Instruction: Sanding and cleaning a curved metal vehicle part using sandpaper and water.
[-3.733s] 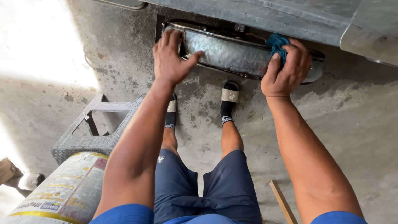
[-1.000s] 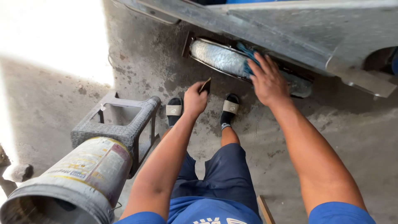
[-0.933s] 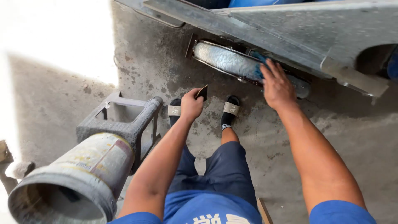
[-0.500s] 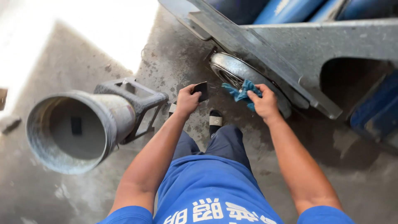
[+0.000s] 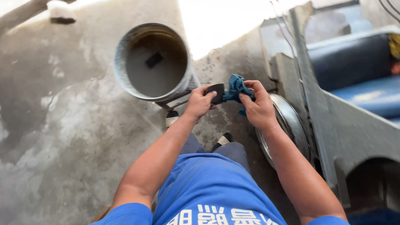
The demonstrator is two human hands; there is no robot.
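My left hand [image 5: 199, 101] grips a small dark flat piece [image 5: 216, 92] between thumb and fingers. My right hand [image 5: 259, 109] is closed on a crumpled blue cloth [image 5: 235, 86], which touches the dark piece. Both hands meet in front of me, above the concrete floor. Just right of my right hand lies a shiny round metal dish [image 5: 288, 125], partly hidden under my forearm and tucked beneath a grey metal frame [image 5: 316, 104].
A large grey cylindrical container [image 5: 155, 62] lies open towards me at upper centre, with a small dark piece inside. Blue drums [image 5: 362, 71] sit behind the frame at right. My sandalled feet [image 5: 171, 120] stand on stained concrete [image 5: 62, 125].
Both hands have left the metal dish and come together in front of me. The right hand lifted the blue cloth to the dark piece in the left. My view swung left over the cylinder.
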